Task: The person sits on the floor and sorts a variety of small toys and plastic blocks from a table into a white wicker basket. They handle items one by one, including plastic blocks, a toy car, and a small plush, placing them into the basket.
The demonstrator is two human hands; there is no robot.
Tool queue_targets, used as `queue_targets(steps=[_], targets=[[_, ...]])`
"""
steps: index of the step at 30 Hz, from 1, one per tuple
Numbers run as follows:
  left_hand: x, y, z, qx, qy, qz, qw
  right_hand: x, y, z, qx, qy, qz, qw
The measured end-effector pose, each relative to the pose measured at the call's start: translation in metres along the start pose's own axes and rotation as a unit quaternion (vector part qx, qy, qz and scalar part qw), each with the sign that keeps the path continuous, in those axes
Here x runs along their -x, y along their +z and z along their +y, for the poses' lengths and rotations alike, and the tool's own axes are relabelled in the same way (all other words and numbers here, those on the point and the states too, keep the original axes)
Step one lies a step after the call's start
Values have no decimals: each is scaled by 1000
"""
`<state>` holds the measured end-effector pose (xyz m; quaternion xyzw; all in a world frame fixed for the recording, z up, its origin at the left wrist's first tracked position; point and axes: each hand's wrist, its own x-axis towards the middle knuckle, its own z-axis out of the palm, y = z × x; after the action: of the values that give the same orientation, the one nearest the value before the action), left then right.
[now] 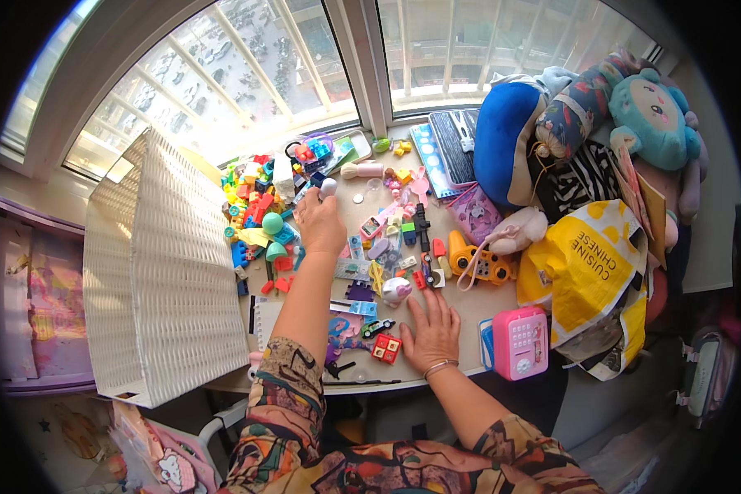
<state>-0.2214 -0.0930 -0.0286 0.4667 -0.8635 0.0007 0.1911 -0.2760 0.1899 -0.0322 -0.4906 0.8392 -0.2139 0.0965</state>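
My left hand (320, 223) reaches over the colourful pile of building blocks (253, 194), its fingers at a small item with a white rounded end (328, 187); whether it grips this is unclear. Teal egg-like halves (272, 223) lie left of that hand. Palm down on the table, my right hand (433, 330) has its fingers spread and nothing visible in it. Just beyond its fingertips are a small dark toy car (429, 272) and a white-and-pink round toy (396, 290). A red square block piece (386, 349) and a green-and-white toy car (377, 328) lie to its left.
A white woven basket (185, 272) lies on its side at the left. Along the right are an orange game controller (478, 262), a pink toy safe (521, 343), a yellow-and-white bag (583, 278) and plush toys (654, 120). Windows (234, 68) stand behind the table.
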Motion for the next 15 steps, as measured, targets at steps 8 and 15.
queue_targets(steps=[8, 15], targets=[[15, 6, 26, 204, -38, -114, 972, -1, 1, 0, -1, -14, 15, 1000], [19, -6, 21, 375, -171, -151, 898, 1, 2, -1, -2, -16, 11, 1000]])
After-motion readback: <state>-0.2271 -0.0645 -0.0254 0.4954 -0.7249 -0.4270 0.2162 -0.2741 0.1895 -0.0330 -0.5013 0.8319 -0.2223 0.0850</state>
